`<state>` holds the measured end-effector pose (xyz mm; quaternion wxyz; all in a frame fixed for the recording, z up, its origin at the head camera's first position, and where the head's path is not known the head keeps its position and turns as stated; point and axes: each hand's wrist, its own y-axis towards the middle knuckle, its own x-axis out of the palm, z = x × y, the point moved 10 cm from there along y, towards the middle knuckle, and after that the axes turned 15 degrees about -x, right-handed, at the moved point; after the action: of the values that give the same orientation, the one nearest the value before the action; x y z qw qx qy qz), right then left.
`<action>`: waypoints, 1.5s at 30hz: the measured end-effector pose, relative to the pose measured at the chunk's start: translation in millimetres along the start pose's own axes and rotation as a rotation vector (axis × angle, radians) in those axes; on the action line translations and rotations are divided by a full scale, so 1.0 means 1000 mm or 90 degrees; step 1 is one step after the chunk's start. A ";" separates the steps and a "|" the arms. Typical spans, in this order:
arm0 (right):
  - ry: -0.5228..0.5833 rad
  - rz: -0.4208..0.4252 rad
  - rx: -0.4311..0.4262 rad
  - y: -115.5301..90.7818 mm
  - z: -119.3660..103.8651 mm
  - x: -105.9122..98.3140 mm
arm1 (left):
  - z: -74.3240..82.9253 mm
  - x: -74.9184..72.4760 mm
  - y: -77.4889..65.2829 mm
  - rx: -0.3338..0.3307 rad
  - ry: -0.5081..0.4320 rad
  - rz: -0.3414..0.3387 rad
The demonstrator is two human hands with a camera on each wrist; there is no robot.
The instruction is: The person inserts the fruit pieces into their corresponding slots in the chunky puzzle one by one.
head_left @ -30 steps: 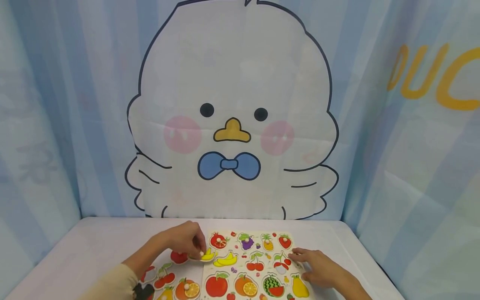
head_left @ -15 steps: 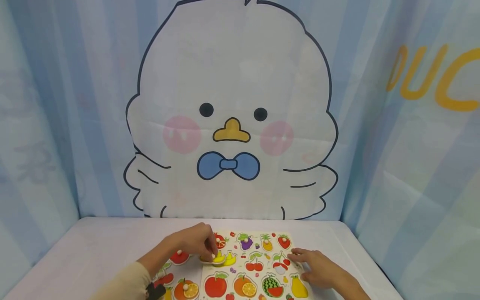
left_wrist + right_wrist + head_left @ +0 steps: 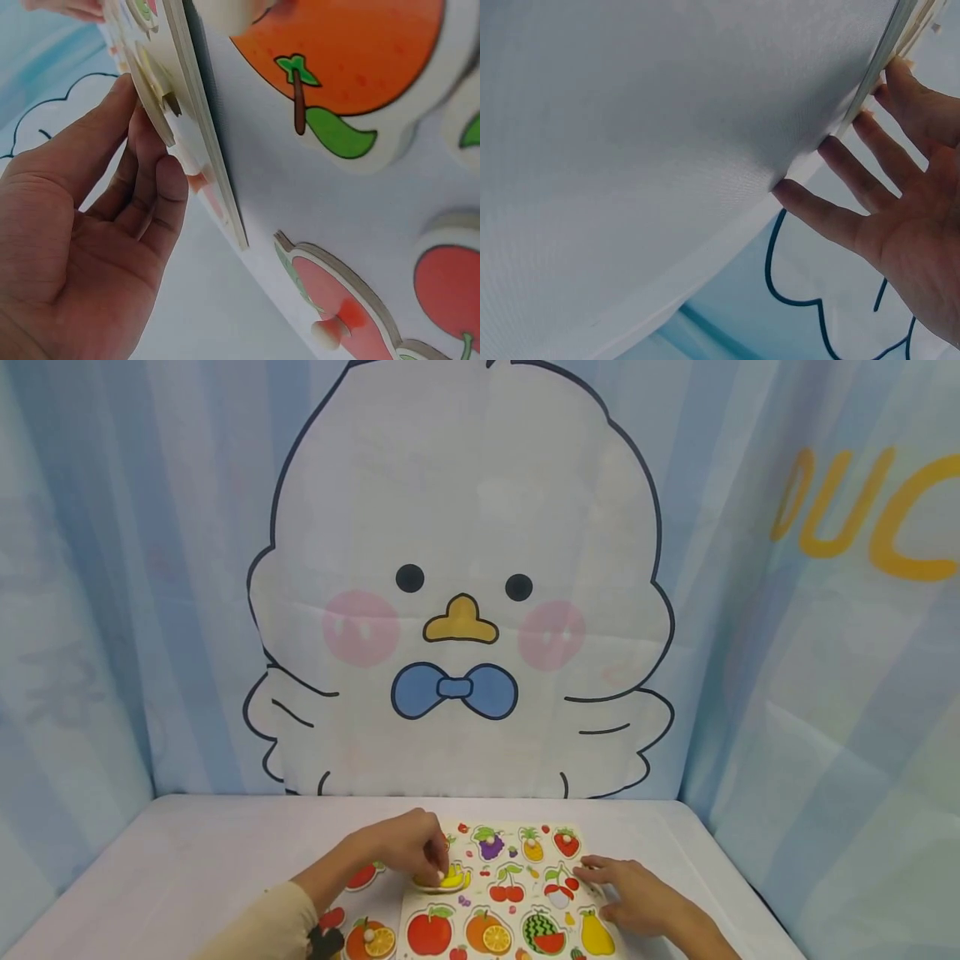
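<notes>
My left hand pinches a wooden banana puzzle piece by its small knob, close over the banana picture on the fruit puzzle board. Seen from the left wrist, the banana piece stands edge-on, slightly tilted against the board, with the fingertips at it. At the board's right edge rests my right hand, fingers spread. In the right wrist view the fingers of that hand are straight, some on the board's edge and others on the white table.
Left of the board lie loose knobbed pieces: an orange, a pomegranate-like red piece and others partly under the left arm. Grapes, a pineapple and a strawberry sit in the board's far row. A duck-print curtain stands behind the table.
My left hand has carried the banana piece rightward, from beside the board's left edge to over the printed bananas. The right hand has stayed at the board's right edge.
</notes>
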<state>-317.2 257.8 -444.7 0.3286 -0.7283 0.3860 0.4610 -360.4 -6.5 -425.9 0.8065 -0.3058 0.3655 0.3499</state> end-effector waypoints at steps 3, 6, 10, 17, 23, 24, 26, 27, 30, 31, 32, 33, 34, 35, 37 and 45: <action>0.002 0.000 -0.002 0.001 -0.001 0.000 | 0.003 0.000 0.001 0.004 0.007 0.000; 0.003 -0.002 -0.004 0.001 0.000 0.000 | 0.005 0.000 0.002 0.005 0.017 0.003; 0.000 -0.005 -0.023 0.002 -0.001 -0.001 | 0.007 0.000 0.004 0.001 0.021 0.008; 0.001 -0.005 -0.071 0.002 -0.005 -0.002 | 0.009 0.001 0.006 -0.003 0.031 0.016; 0.003 -0.006 -0.055 0.003 -0.003 -0.001 | 0.010 0.003 0.008 -0.011 0.038 0.022; 0.003 -0.006 -0.052 0.003 -0.003 -0.001 | 0.010 0.004 0.008 -0.015 0.037 0.023; 0.001 -0.005 -0.046 0.002 -0.003 -0.002 | 0.008 0.006 0.009 -0.025 0.032 0.021; 0.000 -0.003 -0.046 0.002 -0.003 -0.002 | 0.008 0.006 0.009 -0.030 0.030 0.021; 0.000 -0.001 -0.039 0.002 -0.003 -0.002 | 0.005 0.008 0.010 -0.045 0.023 0.024; 0.000 -0.001 -0.036 0.001 -0.002 -0.002 | 0.005 0.008 0.009 -0.048 0.022 0.025; 0.000 0.000 -0.033 0.001 -0.002 -0.002 | 0.005 0.008 0.009 -0.050 0.021 0.025; 0.000 0.000 -0.031 0.001 -0.002 -0.002 | 0.004 0.008 0.009 -0.052 0.021 0.025; 0.000 0.000 -0.027 0.001 -0.001 -0.001 | 0.004 0.008 0.009 -0.054 0.020 0.024; -0.001 0.000 -0.025 0.000 -0.001 -0.001 | 0.004 0.009 0.009 -0.056 0.018 0.022; 0.001 0.000 -0.022 0.000 0.000 0.000 | 0.004 0.009 0.009 -0.059 0.016 0.020; -0.003 0.001 -0.021 0.001 0.001 0.001 | 0.003 0.008 0.007 -0.056 0.015 0.017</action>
<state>-318.4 258.0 -446.0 0.3170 -0.7322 0.3785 0.4693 -360.9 1.9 -432.4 0.7831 -0.3400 0.3635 0.3727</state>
